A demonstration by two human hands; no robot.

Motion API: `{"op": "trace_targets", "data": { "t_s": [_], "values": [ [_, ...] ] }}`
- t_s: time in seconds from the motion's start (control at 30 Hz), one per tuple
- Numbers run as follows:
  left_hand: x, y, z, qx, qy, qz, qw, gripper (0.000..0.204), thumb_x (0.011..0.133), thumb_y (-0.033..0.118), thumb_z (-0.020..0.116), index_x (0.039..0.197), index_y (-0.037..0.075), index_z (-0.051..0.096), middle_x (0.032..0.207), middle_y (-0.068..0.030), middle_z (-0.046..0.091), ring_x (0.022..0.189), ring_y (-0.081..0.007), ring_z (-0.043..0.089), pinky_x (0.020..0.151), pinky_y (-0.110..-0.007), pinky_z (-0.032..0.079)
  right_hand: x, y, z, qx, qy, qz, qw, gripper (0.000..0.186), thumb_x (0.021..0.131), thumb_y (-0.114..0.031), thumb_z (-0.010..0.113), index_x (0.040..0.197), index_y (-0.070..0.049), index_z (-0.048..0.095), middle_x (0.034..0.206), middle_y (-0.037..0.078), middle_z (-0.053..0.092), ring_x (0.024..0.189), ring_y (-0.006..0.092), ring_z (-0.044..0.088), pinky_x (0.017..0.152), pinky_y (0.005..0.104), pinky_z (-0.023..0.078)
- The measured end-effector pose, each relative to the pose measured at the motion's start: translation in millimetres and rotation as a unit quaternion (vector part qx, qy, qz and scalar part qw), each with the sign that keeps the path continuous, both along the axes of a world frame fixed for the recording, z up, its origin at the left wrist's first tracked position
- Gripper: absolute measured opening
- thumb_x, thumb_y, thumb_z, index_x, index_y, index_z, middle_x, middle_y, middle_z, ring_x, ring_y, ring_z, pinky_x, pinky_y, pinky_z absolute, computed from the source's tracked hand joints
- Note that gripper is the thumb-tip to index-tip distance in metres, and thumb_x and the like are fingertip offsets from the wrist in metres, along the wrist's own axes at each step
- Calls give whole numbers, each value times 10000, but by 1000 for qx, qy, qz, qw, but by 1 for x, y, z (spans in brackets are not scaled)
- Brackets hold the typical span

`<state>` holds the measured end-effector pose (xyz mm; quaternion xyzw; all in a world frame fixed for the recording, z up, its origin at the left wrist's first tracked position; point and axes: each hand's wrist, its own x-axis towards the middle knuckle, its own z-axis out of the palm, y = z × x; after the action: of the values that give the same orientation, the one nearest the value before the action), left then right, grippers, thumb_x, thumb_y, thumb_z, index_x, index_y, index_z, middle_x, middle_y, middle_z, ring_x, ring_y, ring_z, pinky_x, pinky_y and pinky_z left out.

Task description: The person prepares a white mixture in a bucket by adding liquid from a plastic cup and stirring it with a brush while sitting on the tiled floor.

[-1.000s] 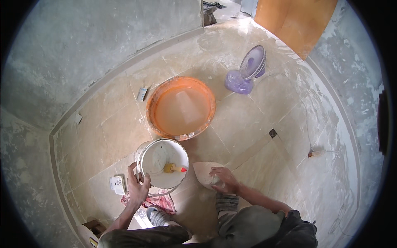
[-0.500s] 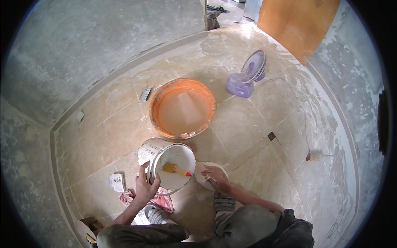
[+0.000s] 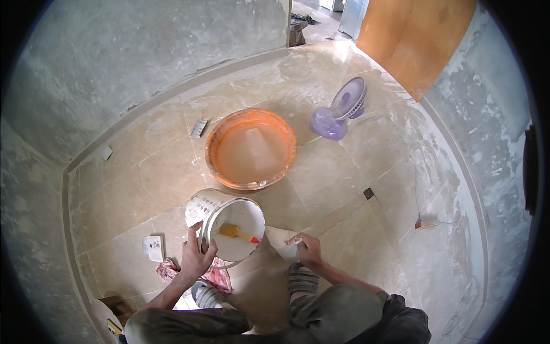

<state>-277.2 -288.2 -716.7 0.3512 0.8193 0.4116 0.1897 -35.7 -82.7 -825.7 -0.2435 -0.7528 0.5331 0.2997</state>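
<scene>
A white bucket [image 3: 201, 207] lies tilted with its mouth toward me. Inside it rests a paintbrush [image 3: 232, 230] with yellow bristles and a red-tipped handle. My left hand [image 3: 197, 258] grips the bucket's rim at its left side. Just right of the bucket, my right hand [image 3: 309, 251] is closed on the edge of a pale round lid [image 3: 279, 238], which slants up from the floor. Part of the lid is hidden behind the fingers.
An orange basin [image 3: 215, 163] of cloudy water stands beyond the bucket, with a purple fan [image 3: 338, 117] to its right. A red-patterned cloth [image 3: 217, 280] lies by my left foot. A small white box [image 3: 153, 248] sits further left. A cable with a brush-like end [image 3: 425, 224] lies at right.
My right hand went from lying spread on the lid to gripping its edge, and the lid is now tilted. The left hand keeps its hold on the bucket.
</scene>
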Motion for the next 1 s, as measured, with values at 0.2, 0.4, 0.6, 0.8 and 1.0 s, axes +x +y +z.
{"op": "trace_targets", "data": {
  "t_s": [0.2, 0.4, 0.6, 0.8, 1.0],
  "values": [
    [6, -13, -16, -24, 114, -79, 990, 508, 833, 73, 657, 1290, 9, 445, 650, -170, 634, 590, -367, 671, 536, -434, 555, 47, 9, 48, 37, -93, 116, 988, 188, 862, 61, 473, 850, -5, 648, 835, 140, 715, 762, 267, 712, 716, 337, 549],
    [10, 2, -15, 10, 98, -97, 990, 482, 830, 74, 654, 1271, 7, 471, 628, -131, 613, 536, -306, 656, 512, -402, 539, 62, -8, 47, -85, -175, 162, 968, 190, 862, 41, 537, 884, -59, 698, 862, 111, 707, 813, 274, 696, 744, 333, 525],
    [15, 13, -15, -7, 77, -119, 990, 485, 838, 88, 642, 1269, -11, 443, 611, -82, 600, 492, -257, 627, 478, -385, 518, 50, -19, 22, -5, -143, 166, 976, 140, 853, -21, 603, 949, -67, 694, 899, 118, 695, 861, 329, 661, 789, 394, 511],
    [19, 10, -15, 6, 92, -137, 986, 503, 849, 98, 650, 1283, -28, 428, 608, -58, 595, 496, -216, 624, 483, -355, 520, 44, -25, 20, 18, -134, 164, 977, 144, 833, -70, 641, 970, -66, 686, 913, 128, 691, 885, 353, 646, 798, 407, 501],
    [30, 3, -27, 2, 16, -170, 985, 562, 844, 97, 687, 1325, -11, 417, 618, -39, 589, 509, -152, 600, 504, -313, 508, 46, -28, 0, 15, -182, 160, 970, 140, 871, -176, 614, 938, -93, 705, 897, 158, 680, 875, 362, 633, 779, 453, 476]
  ]
}}
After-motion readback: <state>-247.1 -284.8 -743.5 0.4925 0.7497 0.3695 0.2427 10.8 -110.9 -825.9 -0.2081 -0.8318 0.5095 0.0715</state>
